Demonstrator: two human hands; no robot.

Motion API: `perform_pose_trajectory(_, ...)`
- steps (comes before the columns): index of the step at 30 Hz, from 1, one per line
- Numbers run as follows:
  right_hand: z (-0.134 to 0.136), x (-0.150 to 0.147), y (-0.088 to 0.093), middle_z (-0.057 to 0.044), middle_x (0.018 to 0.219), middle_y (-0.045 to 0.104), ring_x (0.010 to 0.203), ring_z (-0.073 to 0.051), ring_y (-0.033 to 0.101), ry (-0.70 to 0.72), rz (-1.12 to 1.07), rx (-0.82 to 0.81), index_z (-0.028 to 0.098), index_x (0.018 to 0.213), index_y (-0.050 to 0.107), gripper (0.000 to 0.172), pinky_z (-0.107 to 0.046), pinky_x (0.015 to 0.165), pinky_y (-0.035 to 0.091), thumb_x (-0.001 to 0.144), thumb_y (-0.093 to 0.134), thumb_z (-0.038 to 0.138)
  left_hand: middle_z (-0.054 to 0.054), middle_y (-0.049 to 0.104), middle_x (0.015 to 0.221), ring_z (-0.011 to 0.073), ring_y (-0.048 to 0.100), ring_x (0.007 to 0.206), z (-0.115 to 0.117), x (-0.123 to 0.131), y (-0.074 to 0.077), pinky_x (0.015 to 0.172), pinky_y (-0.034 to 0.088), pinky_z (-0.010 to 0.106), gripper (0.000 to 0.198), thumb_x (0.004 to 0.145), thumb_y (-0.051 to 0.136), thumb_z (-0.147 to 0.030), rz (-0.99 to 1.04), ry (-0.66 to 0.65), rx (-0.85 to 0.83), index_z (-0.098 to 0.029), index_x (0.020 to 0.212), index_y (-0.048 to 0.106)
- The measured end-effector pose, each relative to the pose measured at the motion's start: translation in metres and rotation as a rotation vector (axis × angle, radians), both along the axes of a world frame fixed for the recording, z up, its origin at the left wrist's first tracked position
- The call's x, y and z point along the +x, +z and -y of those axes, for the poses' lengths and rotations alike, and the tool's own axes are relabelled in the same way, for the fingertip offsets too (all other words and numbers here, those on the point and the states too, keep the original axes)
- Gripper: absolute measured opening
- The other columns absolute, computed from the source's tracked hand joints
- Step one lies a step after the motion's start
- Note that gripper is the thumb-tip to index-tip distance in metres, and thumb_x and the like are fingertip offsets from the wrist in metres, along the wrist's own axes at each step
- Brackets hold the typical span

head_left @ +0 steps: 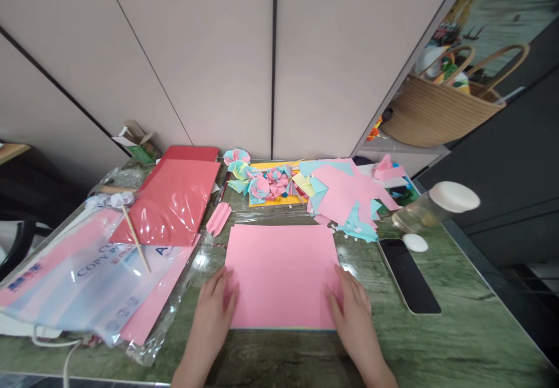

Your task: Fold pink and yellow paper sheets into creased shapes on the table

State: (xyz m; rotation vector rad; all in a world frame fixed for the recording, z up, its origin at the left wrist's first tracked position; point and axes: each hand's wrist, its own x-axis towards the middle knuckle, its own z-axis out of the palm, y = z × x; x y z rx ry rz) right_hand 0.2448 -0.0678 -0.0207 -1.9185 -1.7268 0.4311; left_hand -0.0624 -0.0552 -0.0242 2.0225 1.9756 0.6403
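Left grip (213, 302) laid flat on the near left corner of the pink sheet (283, 271), fingers loose, pinching nothing. Right grip (351, 306) likewise flat on the near right corner, fingers unclenched. Pink sheet flat on the green counter (458, 341), mid-front, between both. Phone (408, 276) just right of it, face up; jar (437, 207) beyond. Paper pack (74, 277) and red sheets (174, 198) to the left, stick (136, 239) across them. Folded paper pieces (266, 183) heaped behind.

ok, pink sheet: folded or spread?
Spread: pink sheet lies flat, no crease visible, left hand and right hand on its near corners.
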Motion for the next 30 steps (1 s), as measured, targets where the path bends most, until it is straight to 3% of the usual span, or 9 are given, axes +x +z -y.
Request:
perform_pose_trajectory(6,0.006,-0.004,0.013,-0.008,0.140,0.043,0.131,-0.027,0.034,0.025,-0.147,0.046,0.023,0.138,0.035,0.052,-0.052,0.108,0.022,0.088,0.046,0.030,0.012,0.050,0.128,0.0327,0.045,0.114,0.004,0.017,0.010,0.089,0.043,0.051,0.029,0.083,0.046,-0.014,-0.173,-0.026,0.005,-0.020,0.105,0.063)
perform_pose_trajectory(10,0.013,-0.014,0.030,-0.004,0.143,0.039,0.133,-0.026,0.033,0.088,-0.391,-0.010,0.029,0.139,0.036,0.057,-0.049,0.111,0.022,0.085,0.053,0.031,0.012,0.059,0.112,0.0260,0.052,0.106,-0.001,0.047,0.019,0.088,0.045,0.043,0.046,0.076,0.037,0.002,0.050,-0.259,-0.112,-0.019,0.108,0.062)
perform_pose_trajectory(14,0.015,-0.033,0.044,0.001,0.146,0.035,0.135,-0.026,0.029,0.252,-0.484,-0.130,0.034,0.139,0.035,0.056,-0.048,0.111,0.023,0.086,0.052,0.030,0.008,0.064,0.099,0.0227,0.057,0.093,-0.016,0.080,0.028,0.083,0.047,0.037,0.027,0.084,0.045,-0.014,0.166,-0.370,-0.153,-0.022,0.103,0.063)
perform_pose_trajectory(18,0.011,-0.054,0.047,0.001,0.144,0.038,0.134,-0.026,0.031,0.367,-0.507,-0.172,0.035,0.137,0.037,0.053,-0.047,0.110,0.025,0.086,0.051,0.029,0.008,0.065,0.104,0.0212,0.058,0.097,-0.031,0.098,0.034,0.091,0.043,0.037,0.031,0.092,0.039,-0.034,0.895,-0.225,-0.319,-0.018,0.105,0.062)
perform_pose_trajectory(21,0.010,-0.061,0.043,0.001,0.144,0.039,0.133,-0.025,0.032,0.394,-0.486,-0.170,0.035,0.137,0.037,0.051,-0.047,0.110,0.025,0.088,0.048,0.028,0.007,0.067,0.102,0.0209,0.059,0.097,-0.039,0.102,0.028,0.092,0.042,0.036,0.029,0.085,0.053,-0.038,1.304,-0.082,-0.400,-0.015,0.099,0.064)
perform_pose_trajectory(23,0.011,-0.062,0.039,0.001,0.143,0.039,0.132,-0.024,0.033,0.380,-0.491,-0.163,0.034,0.137,0.038,0.050,-0.046,0.110,0.027,0.088,0.047,0.027,0.008,0.069,0.098,0.0216,0.061,0.092,-0.041,0.104,0.021,0.087,0.044,0.036,0.031,0.078,0.062,-0.037,1.393,-0.060,-0.433,-0.014,0.098,0.064)
perform_pose_trajectory(30,0.010,-0.058,0.029,-0.004,0.139,0.045,0.128,-0.023,0.039,0.232,-0.536,-0.102,0.028,0.135,0.042,0.049,-0.041,0.109,0.032,0.087,0.050,0.028,0.009,0.071,0.083,0.0211,0.065,0.078,-0.042,0.109,0.007,0.079,0.047,0.035,0.033,0.071,0.069,-0.039,1.589,-0.009,-0.501,-0.011,0.088,0.067)
